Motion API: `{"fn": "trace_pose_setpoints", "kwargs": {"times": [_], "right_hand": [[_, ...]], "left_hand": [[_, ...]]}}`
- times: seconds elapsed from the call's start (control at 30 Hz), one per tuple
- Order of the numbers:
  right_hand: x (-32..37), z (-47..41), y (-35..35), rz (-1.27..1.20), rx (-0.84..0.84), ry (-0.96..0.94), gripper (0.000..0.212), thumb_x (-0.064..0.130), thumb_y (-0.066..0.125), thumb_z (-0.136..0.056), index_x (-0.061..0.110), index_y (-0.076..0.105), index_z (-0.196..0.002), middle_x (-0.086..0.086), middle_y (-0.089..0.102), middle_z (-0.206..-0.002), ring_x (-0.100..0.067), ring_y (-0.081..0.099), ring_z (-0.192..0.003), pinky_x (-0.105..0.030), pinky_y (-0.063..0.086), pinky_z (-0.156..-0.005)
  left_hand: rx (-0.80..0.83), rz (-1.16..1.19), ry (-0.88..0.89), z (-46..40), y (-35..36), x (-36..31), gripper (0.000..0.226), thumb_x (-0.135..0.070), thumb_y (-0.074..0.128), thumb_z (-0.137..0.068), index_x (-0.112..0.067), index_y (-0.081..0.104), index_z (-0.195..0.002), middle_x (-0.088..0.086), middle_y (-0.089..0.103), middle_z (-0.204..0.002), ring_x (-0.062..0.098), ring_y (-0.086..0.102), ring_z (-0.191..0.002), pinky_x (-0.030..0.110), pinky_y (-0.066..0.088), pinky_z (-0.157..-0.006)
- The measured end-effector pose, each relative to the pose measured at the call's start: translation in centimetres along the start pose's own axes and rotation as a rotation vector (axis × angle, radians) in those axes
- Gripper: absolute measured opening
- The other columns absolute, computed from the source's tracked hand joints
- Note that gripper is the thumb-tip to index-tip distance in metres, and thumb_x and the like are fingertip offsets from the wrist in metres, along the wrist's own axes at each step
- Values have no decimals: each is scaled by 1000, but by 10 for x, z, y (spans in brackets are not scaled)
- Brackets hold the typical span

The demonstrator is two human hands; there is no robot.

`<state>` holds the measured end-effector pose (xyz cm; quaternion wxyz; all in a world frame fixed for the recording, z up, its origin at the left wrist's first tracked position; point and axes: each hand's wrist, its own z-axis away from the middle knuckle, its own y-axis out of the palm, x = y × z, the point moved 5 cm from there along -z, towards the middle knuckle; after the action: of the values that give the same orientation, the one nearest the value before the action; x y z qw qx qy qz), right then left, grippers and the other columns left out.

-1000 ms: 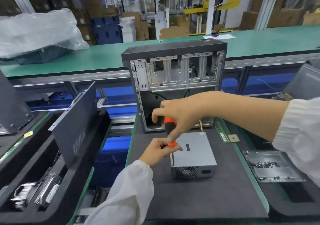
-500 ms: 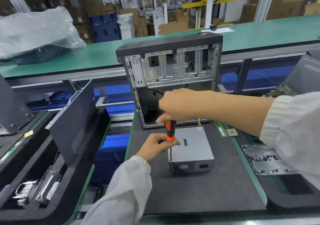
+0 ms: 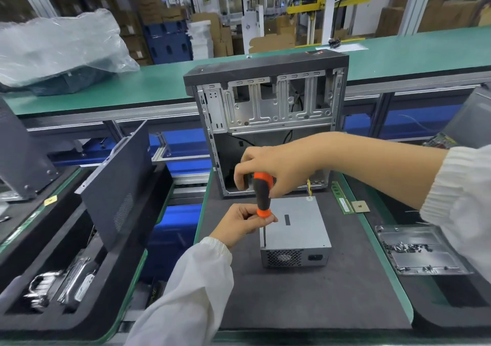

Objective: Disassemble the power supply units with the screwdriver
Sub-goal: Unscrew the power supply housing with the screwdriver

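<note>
Two hands on one screwdriver, over a PSU on the grey mat.

Open PC case [image 3: 265, 111] stands at the mat's [image 3: 305, 297] far edge; the PSU [image 3: 297, 226] lies just in front of it, fan grille toward me. Right hand [image 3: 281, 170] grips the top of the upright screwdriver [image 3: 261, 195]; left hand [image 3: 243, 222] pinches its orange collar, shaft down at the PSU's left edge. Screws tray [image 3: 422, 250] sits right.

Power supply [image 3: 295, 223] matt grey metal; mat [image 3: 305, 300] dark, perhaps foam.
</note>
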<state>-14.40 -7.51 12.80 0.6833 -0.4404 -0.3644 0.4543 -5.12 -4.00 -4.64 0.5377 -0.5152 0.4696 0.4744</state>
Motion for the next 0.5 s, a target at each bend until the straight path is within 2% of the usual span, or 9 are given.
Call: {"fn": "trace_pose_setpoints", "kwargs": {"times": [0.03, 0.1, 0.13, 0.2, 0.27, 0.33, 0.37, 0.43, 0.5], "right_hand": [[-1, 0, -2, 7, -30, 27, 49, 38, 68, -83, 34, 43, -125, 2, 37, -115, -18, 51, -90, -26, 44, -64], [-1, -2, -2, 143, -127, 151, 61, 67, 57, -80, 24, 46, -122, 0, 45, -101, -19, 52, -82, -28, 42, -61], [-1, -3, -2, 224, -174, 210, 62, 71, 50, -81, 18, 49, -113, -1, 47, -91, -19, 51, -75, -29, 42, -58], [2, -6, 1, 290, -187, 185, 45, 57, 48, -91, 14, 53, -101, -2, 50, -85, -20, 52, -71, -30, 43, -58], [4, -6, 1, 139, -104, 67, 19, 26, 56, -92, 19, 54, -110, 1, 49, -95, -21, 53, -84, -27, 42, -60], [4, -1, -3, -9, -20, -11, 40, 15, 60, -86, 30, 49, -120, 3, 41, -111, -20, 52, -91, -26, 41, -62], [4, 0, -5, -29, -21, 1, 45, 23, 64, -85, 33, 45, -124, 3, 39, -115, -19, 52, -93, -26, 41, -63], [2, -1, -3, 45, -73, 95, 57, 53, 64, -83, 30, 41, -129, 1, 42, -114, -19, 52, -92, -28, 41, -66], [-1, -4, 3, 163, -138, 213, 62, 68, 53, -82, 17, 50, -117, -2, 53, -100, -22, 59, -83, -32, 46, -63]], "left_hand": [[3, 5, 3, 0, 0, 0, 19, -36, 75, -78, -21, 79, -87, -13, 50, -55, 1, 42, -53, 10, 32, -52], [1, -1, -1, 1, -1, 0, 19, -37, 76, -77, -22, 79, -87, -11, 56, -61, 0, 44, -57, 10, 34, -54], [-6, -12, -7, 1, -1, 0, 20, -39, 76, -77, -22, 79, -88, -7, 56, -64, 0, 44, -59, 10, 34, -55], [-17, -19, -14, 2, -2, -2, 21, -38, 77, -76, -21, 79, -88, 9, 50, -73, 6, 40, -61, 12, 33, -55], [-21, 6, -16, 2, -3, -2, 20, -36, 78, -75, -20, 79, -88, 10, 41, -70, 12, 31, -61, 15, 30, -55], [-20, 1, -18, 2, -4, -2, 18, -33, 79, -75, -20, 79, -87, -2, 42, -57, 8, 34, -59, 15, 31, -55], [-19, -10, -18, 2, -4, -2, 16, -32, 78, -76, -21, 79, -87, -9, 46, -55, 6, 38, -59, 14, 32, -56], [-19, -15, -22, 1, -5, -2, 13, -30, 77, -77, -22, 79, -86, -11, 45, -53, 6, 41, -62, 13, 35, -56], [-26, -16, -21, 0, -5, -2, 13, -32, 78, -77, -22, 79, -86, -6, 39, -53, 10, 40, -65, 13, 35, -57]]}}
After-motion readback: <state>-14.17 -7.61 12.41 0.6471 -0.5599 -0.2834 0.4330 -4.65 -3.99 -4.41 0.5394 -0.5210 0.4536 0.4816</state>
